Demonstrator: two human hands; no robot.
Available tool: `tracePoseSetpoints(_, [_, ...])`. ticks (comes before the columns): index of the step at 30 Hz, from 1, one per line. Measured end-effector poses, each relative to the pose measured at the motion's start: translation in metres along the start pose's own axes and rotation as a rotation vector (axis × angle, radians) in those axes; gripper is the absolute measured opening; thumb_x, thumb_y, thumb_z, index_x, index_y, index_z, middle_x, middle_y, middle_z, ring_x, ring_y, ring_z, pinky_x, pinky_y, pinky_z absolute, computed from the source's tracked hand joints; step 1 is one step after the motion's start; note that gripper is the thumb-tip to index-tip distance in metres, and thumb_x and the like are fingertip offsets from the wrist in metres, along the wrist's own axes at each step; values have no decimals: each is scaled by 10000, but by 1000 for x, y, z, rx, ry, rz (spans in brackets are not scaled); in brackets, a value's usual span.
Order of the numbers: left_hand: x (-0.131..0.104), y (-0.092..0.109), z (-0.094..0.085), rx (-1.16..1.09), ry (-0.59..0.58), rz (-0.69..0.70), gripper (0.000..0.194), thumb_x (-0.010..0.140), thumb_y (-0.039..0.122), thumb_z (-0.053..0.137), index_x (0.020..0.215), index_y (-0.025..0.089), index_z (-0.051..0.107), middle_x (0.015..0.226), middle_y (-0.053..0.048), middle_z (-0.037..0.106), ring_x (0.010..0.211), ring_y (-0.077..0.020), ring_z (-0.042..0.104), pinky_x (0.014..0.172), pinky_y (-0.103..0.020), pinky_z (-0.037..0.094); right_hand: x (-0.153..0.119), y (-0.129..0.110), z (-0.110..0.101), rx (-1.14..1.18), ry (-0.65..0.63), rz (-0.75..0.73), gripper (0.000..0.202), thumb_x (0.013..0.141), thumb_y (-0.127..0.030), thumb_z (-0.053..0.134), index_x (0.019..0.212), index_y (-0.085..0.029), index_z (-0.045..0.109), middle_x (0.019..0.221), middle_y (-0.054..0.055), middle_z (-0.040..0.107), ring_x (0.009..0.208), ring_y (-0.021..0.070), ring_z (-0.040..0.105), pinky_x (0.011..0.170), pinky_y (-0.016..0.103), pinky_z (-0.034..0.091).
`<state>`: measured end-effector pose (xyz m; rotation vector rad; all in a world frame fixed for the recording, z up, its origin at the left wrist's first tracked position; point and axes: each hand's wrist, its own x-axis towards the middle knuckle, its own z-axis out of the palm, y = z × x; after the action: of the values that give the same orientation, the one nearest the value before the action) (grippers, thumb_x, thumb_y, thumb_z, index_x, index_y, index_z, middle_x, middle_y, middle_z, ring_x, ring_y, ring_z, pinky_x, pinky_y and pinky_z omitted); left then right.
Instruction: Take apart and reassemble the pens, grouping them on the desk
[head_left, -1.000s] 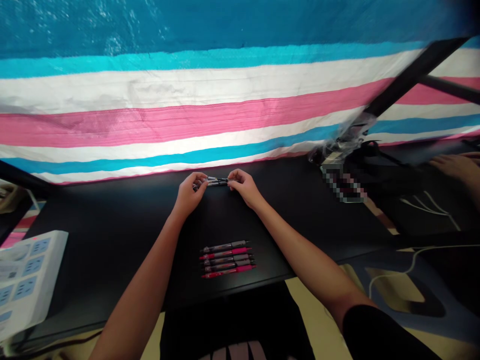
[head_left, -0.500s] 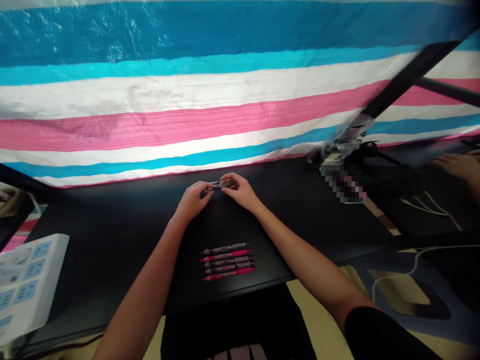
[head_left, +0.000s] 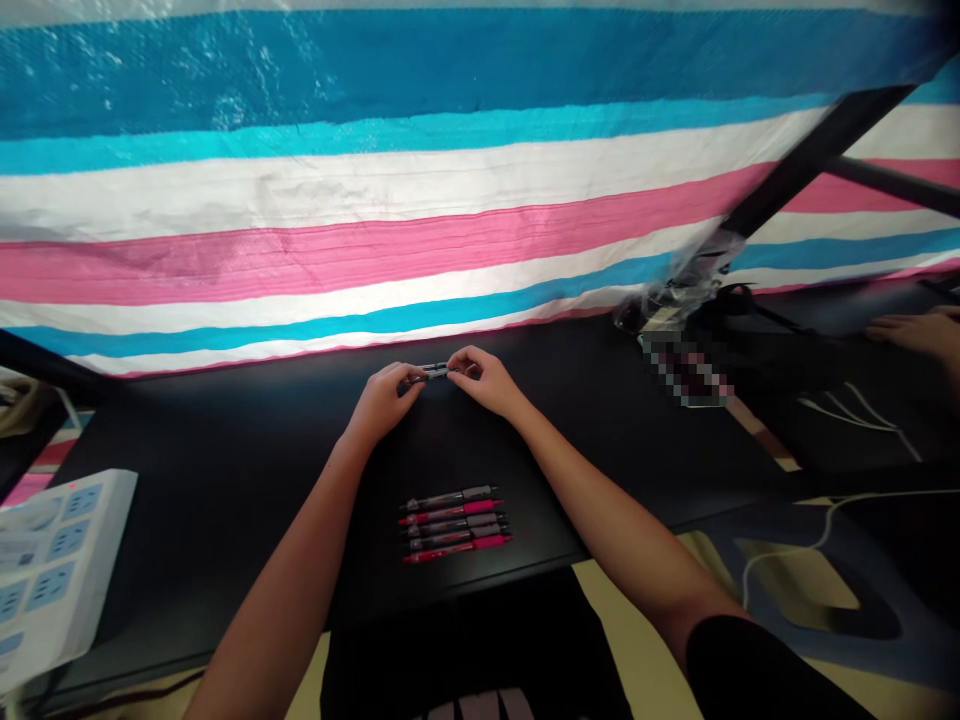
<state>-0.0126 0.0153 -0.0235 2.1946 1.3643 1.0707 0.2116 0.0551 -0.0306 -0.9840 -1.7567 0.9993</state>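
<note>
Toward the back of the black table, dark pens lie crosswise between my two hands; at least two are visible side by side. My left hand is closed on their left ends, thumb and fingers pinched together. At the right ends, my right hand pinches them between thumb and fingertips. The fingers hide both ends. Nearer the front edge, between my forearms, lies a row of several click pens, some with grey grips and some with red, stacked roughly parallel.
A white power strip with blue sockets sits at the left. To the right are a clear plastic bag, a blurred-out patch, pale cables and another person's hand. A striped tarp hangs behind the table.
My right hand has slid slightly right along the pens, uncovering more of them between the hands. My left hand and the front row of pens stay about the same.
</note>
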Motion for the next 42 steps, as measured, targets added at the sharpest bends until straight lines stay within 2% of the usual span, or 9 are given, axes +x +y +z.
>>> tracePoseSetpoints(6, [0, 0, 1, -17, 5, 4, 126, 905, 229, 656, 1000, 198, 733, 914, -61, 726, 835, -212, 670, 776, -331, 517, 0, 0, -4, -113, -12, 54, 326, 885, -478, 657, 735, -190, 675, 671, 16, 632, 646, 168, 538, 648, 318, 417])
tracePoseSetpoints(12, [0, -1, -1, -9, 11, -11, 150, 902, 219, 655, 1026, 198, 737, 927, -67, 738, 836, -214, 675, 765, -336, 521, 0, 1, -5, -51, -21, 35, 273, 815, -420, 721, 971, -199, 693, 799, 15, 654, 696, 168, 573, 665, 307, 453])
tracePoseSetpoints(15, [0, -1, -1, -6, 10, -20, 162, 893, 211, 662, 1036, 197, 737, 944, -69, 748, 843, -213, 682, 783, -342, 539, 1, 0, -8, -96, -36, 32, 211, 844, -406, 685, 860, -196, 691, 772, 21, 656, 697, 171, 569, 674, 312, 444])
tracePoseSetpoints(18, [1, 0, 0, -13, 10, -25, 156, 886, 208, 677, 1029, 189, 738, 954, -72, 756, 860, -217, 697, 796, -345, 555, 0, -1, -9, -167, -43, 44, 343, 919, -463, 600, 719, -192, 665, 662, 12, 608, 652, 167, 532, 658, 317, 406])
tracePoseSetpoints(25, [0, 2, 0, 3, 14, 1, 122, 892, 193, 679, 1000, 191, 737, 923, -60, 746, 844, -212, 699, 782, -336, 559, 0, -2, -6, -103, -61, 39, 295, 844, -489, 691, 847, -195, 667, 767, 16, 643, 687, 164, 543, 664, 299, 417])
tracePoseSetpoints(32, [0, 8, 1, 30, 18, 44, 93, 936, 219, 638, 976, 195, 719, 965, -74, 751, 889, -227, 701, 816, -357, 550, 1, -5, -9, -157, -131, 101, 580, 949, -655, 480, 597, -200, 557, 544, -13, 473, 578, 150, 470, 612, 306, 334])
tracePoseSetpoints(36, [-1, 9, -2, 51, 135, -94, 201, 890, 317, 735, 1059, 208, 726, 900, -63, 749, 806, -228, 688, 780, -356, 531, 2, -3, -8, -88, -66, 113, 603, 934, -707, 484, 620, -201, 578, 563, -5, 502, 569, 151, 470, 600, 304, 347])
tracePoseSetpoints(39, [1, 8, -4, -82, 250, -241, 327, 831, 359, 794, 1111, 207, 722, 759, -16, 695, 647, -182, 626, 681, -316, 498, 3, 1, -7, -34, -3, 105, 580, 918, -704, 521, 642, -201, 599, 599, 9, 549, 601, 161, 499, 607, 305, 375])
tracePoseSetpoints(42, [5, 8, -2, -503, 312, -331, 276, 853, 350, 754, 1072, 190, 703, 716, -5, 667, 602, -150, 605, 622, -279, 480, 4, 1, -5, 16, 45, 108, 494, 881, -659, 606, 712, -196, 645, 665, 22, 615, 640, 170, 533, 628, 309, 416])
